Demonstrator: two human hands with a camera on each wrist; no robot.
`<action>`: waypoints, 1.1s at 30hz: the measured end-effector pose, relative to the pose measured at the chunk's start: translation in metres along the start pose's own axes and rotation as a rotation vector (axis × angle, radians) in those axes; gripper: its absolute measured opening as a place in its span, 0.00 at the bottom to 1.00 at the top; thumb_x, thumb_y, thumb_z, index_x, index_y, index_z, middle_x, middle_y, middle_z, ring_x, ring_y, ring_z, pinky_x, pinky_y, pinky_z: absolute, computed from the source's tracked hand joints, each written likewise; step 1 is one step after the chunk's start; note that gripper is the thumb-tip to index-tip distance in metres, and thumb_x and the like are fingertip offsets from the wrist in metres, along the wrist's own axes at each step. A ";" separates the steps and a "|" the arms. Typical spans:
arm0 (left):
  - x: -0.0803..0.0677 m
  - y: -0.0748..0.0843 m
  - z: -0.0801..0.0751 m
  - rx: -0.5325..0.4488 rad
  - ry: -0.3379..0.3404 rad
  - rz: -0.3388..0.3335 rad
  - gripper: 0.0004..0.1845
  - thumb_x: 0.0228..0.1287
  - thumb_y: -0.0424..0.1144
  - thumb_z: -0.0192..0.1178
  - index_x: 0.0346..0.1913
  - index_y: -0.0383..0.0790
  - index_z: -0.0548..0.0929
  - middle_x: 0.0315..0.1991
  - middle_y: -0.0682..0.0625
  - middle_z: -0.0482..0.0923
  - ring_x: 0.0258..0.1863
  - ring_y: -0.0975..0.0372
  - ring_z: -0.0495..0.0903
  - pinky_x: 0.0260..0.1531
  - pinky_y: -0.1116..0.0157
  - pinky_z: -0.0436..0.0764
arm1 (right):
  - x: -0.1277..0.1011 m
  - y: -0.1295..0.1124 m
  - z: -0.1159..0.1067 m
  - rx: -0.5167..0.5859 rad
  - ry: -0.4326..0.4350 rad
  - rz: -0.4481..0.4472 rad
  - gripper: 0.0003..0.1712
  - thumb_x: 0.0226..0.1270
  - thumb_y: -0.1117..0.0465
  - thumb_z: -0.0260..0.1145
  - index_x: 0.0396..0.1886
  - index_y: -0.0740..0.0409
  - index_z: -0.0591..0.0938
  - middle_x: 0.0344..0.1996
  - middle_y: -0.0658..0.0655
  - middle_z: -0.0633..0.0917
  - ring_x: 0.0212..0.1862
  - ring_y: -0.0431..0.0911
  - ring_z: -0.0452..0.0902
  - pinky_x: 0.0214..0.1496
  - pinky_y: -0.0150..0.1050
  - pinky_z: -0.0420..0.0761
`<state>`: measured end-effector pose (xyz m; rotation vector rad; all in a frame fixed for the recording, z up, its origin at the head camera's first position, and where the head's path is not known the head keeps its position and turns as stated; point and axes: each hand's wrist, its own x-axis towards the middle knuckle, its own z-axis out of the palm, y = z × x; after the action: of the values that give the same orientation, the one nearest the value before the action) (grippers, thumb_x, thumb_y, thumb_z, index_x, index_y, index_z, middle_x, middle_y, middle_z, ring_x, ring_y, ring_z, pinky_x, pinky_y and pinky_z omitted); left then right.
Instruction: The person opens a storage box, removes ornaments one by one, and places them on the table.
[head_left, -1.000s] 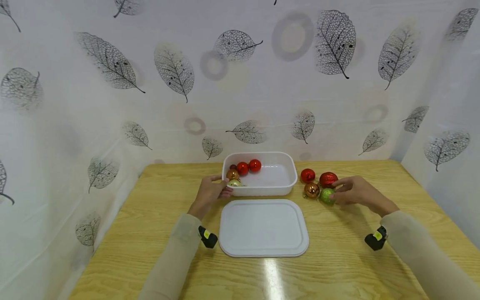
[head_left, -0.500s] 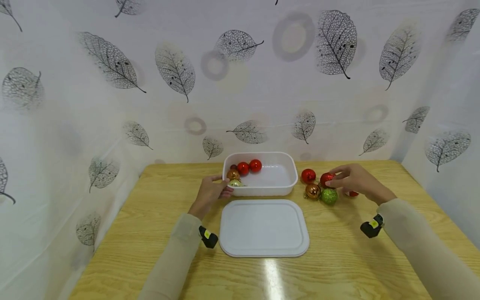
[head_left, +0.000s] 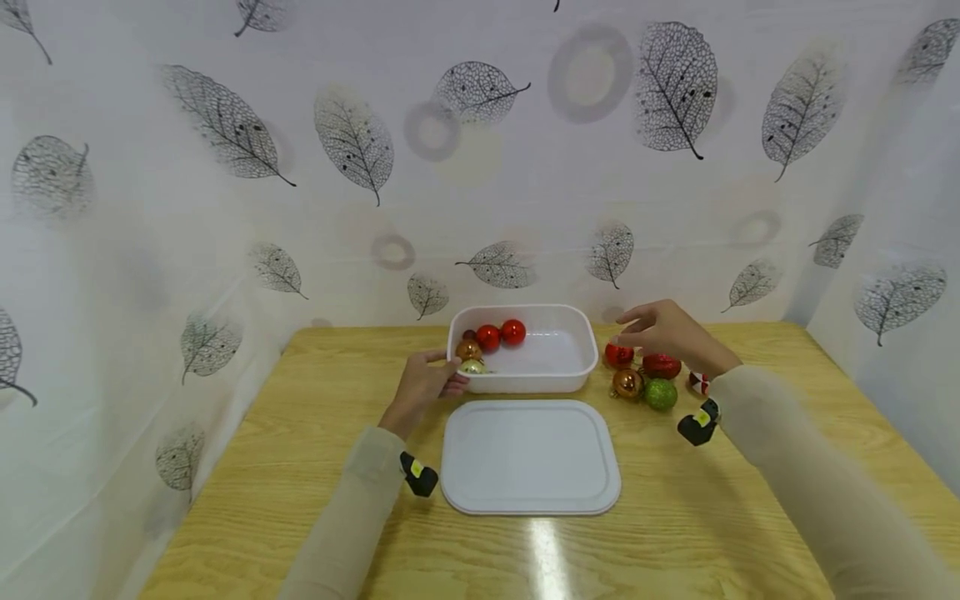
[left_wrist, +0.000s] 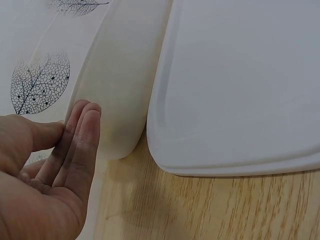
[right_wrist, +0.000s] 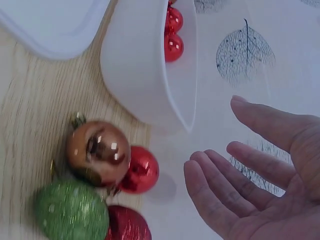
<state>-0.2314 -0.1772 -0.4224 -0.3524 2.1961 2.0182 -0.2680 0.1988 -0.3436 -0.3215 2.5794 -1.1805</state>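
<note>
Leaf-printed sheeting behind and beside, a pale wooden table below. Near its back edge, a white tub with a few baubles in its left end, and its flat lid lying just in front. Right of the tub, a loose cluster on the wood: shiny red bauble, copper bauble, glittery green bauble, glittery red bauble.

Right hand hovering over that cluster, fingers spread and relaxed, holding nothing (wrist view shows the empty palm above the shiny red one). Left hand resting straight-fingered against the tub's left wall, steadying rather than gripping.

Probably light, hollow and thin-shelled, so brittle; glossy skins likely slick and quick to roll. Best taken with a soft fingertip cradle round the widest part, or pinched at the small cap.
</note>
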 end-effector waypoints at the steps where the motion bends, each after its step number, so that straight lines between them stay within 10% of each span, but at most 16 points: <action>1: 0.000 0.000 0.000 -0.011 -0.003 0.003 0.22 0.75 0.34 0.59 0.67 0.27 0.73 0.31 0.40 0.87 0.24 0.61 0.87 0.32 0.65 0.90 | 0.003 -0.004 0.004 -0.004 0.001 -0.010 0.35 0.69 0.52 0.71 0.67 0.69 0.74 0.57 0.73 0.81 0.46 0.56 0.85 0.54 0.51 0.87; 21: 0.002 -0.002 0.002 -0.016 0.017 0.023 0.21 0.75 0.33 0.59 0.64 0.26 0.75 0.28 0.40 0.87 0.22 0.61 0.86 0.29 0.65 0.90 | 0.052 -0.047 0.090 0.097 -0.116 -0.106 0.28 0.67 0.57 0.74 0.61 0.69 0.80 0.50 0.66 0.86 0.51 0.64 0.83 0.50 0.49 0.89; 33: 0.004 -0.003 0.001 -0.022 0.004 0.020 0.21 0.75 0.34 0.59 0.64 0.26 0.75 0.30 0.39 0.87 0.24 0.61 0.87 0.31 0.64 0.90 | 0.075 -0.057 0.131 0.063 -0.173 -0.131 0.27 0.66 0.57 0.74 0.59 0.69 0.82 0.44 0.62 0.89 0.40 0.48 0.86 0.44 0.41 0.90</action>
<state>-0.2342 -0.1770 -0.4268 -0.3382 2.1905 2.0547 -0.2881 0.0470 -0.3939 -0.5608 2.3981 -1.2175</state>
